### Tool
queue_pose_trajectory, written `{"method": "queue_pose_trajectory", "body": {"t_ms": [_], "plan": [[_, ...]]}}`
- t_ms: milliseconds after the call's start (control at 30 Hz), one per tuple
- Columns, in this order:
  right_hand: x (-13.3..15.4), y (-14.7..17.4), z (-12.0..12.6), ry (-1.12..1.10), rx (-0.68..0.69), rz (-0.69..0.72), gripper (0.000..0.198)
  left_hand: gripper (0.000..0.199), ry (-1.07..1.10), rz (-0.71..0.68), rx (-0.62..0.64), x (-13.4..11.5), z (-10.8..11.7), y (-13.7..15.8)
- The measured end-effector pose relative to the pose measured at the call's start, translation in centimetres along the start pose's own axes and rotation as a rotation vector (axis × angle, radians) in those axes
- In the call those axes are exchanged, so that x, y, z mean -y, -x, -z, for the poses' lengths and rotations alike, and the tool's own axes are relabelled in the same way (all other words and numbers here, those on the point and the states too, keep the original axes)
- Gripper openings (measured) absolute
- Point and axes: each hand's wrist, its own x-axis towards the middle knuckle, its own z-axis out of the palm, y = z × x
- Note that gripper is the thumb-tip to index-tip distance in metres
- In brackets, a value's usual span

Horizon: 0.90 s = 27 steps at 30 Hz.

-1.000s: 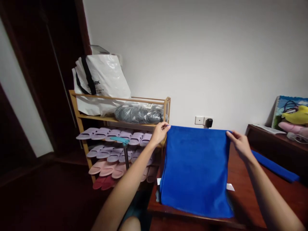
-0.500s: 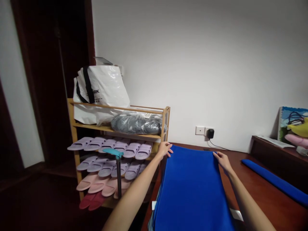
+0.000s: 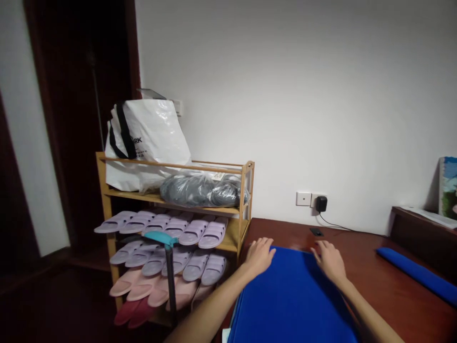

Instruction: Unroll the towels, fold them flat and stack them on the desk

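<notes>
A smooth bright-blue piece of fabric [image 3: 293,295] lies over a layered stack on the reddish-brown table, its far edge toward the wall. At its far left corner is my left hand [image 3: 260,257], palm down with fingers stretched forward. My right hand [image 3: 329,261] hovers or rests by the far right corner, fingers extended and a little apart. Whether the fingertips touch the fabric is hard to tell. Beneath the fabric's left side, a white tag [image 3: 226,335] pokes out. Farther right lies a narrow blue folded strip [image 3: 416,275].
A wooden shoe rack [image 3: 246,190] with several rows of slippers [image 3: 193,231] stands left of the table [image 3: 364,267]. It also carries a white bag [image 3: 153,133]. A turquoise-topped handle [image 3: 160,237] rises before it. A black plug [image 3: 321,204] trails its cable along the wall.
Both hands have loosened their pinch on the fabric's far corners and now have fingers outstretched. The fabric's far edge sits lower and nearer me. The camera view has shifted slightly.
</notes>
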Motion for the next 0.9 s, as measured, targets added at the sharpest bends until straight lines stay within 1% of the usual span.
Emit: {"method": "queue_pose_trajectory", "body": {"t_ms": [67, 100, 167, 267, 333, 433, 500, 567, 600, 633, 700, 767, 900], "plan": [[0.9, 1.0, -1.0, 0.024, 0.092, 0.084, 0.059, 0.052, -0.065, -0.072, 0.061, -0.1, -1.6, 0.3], [1.2, 1.5, -1.5, 0.034, 0.143, 0.101, 0.061, 0.056, -0.091, -0.083, 0.092, 0.1, -2.3, 0.3], [1.3, 2.2, -2.4, 0.056, 0.223, 0.093, 0.066, 0.060, -0.133, -0.082, 0.143, 0.7, -3.3, 0.2], [1.0, 2.3, -3.0, 0.088, 0.267, 0.075, 0.072, 0.063, -0.176, -0.080, 0.165, 1.6, -4.0, -0.2], [1.0, 2.0, -2.8, 0.097, 0.273, 0.080, 0.073, 0.063, -0.199, -0.084, 0.167, 1.6, -3.7, -0.5], [1.5, 2.4, -1.7, 0.086, 0.287, 0.085, 0.072, 0.062, -0.232, -0.094, 0.187, 0.7, -2.5, 0.2], [2.0, 3.7, -0.8, 0.067, 0.282, 0.095, 0.071, 0.062, -0.250, -0.119, 0.173, -0.3, -1.5, 1.7], [2.3, 5.9, -0.1, 0.029, 0.274, 0.103, 0.070, 0.065, -0.245, -0.185, 0.154, -1.1, -0.7, 4.2], [2.5, 7.2, 0.2, 0.011, 0.281, 0.110, 0.068, 0.067, -0.231, -0.230, 0.166, -1.4, -0.4, 5.6], [2.6, 8.5, 0.3, 0.000, 0.294, 0.127, 0.067, 0.069, -0.214, -0.271, 0.206, -1.6, -0.2, 7.0], [3.0, 10.7, 0.7, 0.011, 0.320, 0.180, 0.066, 0.068, -0.193, -0.308, 0.296, -2.1, 0.1, 9.3], [3.5, 12.0, 1.4, 0.064, 0.325, 0.232, 0.068, 0.064, -0.200, -0.292, 0.316, -2.7, 0.4, 10.7], [4.1, 12.9, 2.9, 0.148, 0.336, 0.221, 0.071, 0.063, -0.243, -0.265, 0.274, -4.0, 0.9, 11.8]]}}
